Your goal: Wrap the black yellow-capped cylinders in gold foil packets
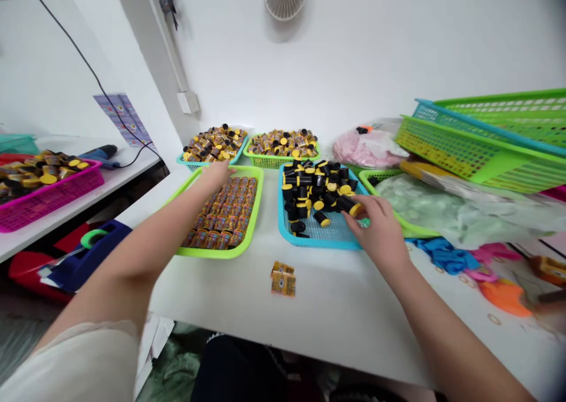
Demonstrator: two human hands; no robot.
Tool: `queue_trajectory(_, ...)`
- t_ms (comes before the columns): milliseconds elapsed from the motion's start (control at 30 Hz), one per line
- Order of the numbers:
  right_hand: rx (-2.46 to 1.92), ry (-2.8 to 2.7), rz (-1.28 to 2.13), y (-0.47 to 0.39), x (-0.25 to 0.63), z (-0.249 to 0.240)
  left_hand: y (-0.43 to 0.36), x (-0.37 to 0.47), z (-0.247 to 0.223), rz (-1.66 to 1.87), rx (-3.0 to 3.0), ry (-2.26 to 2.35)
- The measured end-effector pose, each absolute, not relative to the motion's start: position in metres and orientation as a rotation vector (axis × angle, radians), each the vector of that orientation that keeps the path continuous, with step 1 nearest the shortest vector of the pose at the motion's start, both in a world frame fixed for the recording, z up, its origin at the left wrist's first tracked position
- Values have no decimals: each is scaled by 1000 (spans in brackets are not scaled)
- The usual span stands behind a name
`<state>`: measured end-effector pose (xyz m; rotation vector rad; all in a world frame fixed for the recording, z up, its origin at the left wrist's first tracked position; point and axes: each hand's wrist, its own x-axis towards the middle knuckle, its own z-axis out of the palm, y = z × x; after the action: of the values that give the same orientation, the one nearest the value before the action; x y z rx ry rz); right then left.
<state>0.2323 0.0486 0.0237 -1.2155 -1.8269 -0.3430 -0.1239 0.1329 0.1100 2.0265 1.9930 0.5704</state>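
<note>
One magenta basket (pixel 53 198): far left, heaped with yellow-and-black pieces (pixel 44 171), well apart from both hands.
Green basket (pixel 212 253): printed containers (pixel 223 224) set inside in close rows; a forearm dropped too low might knock several askew.
Left hand (pixel 216 175): stretched to the basket's far end; fingertips too blurred to tell whether spread or pinching.
Yellow labels (pixel 283 284): two, overlapping, loose on the white table (pixel 336 296); a brush or draught could shift them.
Blue basket (pixel 329 234): black tubes (pixel 305 181) with yellow ends, piled loosely toward the far side; disturbing one may set neighbours rolling.
Right hand (pixel 378 228): thumb and fingers pinch one black tube near its yellow end, over the blue basket's right side; gripped so near the end, it could swivel or slip.
Stacked baskets (pixel 477 160): tilted above plastic bags (pixel 442 207); a bump might slide them toward the right arm.
</note>
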Motion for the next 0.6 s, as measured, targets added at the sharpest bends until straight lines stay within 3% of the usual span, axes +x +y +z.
queue_trajectory(133, -1177, -1785, -448, 30, 237, 12, 46, -89, 98, 521, 2312, 1641)
queue_trajectory(267, -1142, -1823, -446, 22, 241, 4, -59, -56, 21, 154, 2703, 1105)
queue_trajectory(400, -1046, -1864, -453, 25, 243, -2, -121, -48, -50, -61, 2908, 1302)
queue_trajectory(600, -922, -1917, -522, 28, 242, -3, -158, -69, -45, 185, 3241, 1082)
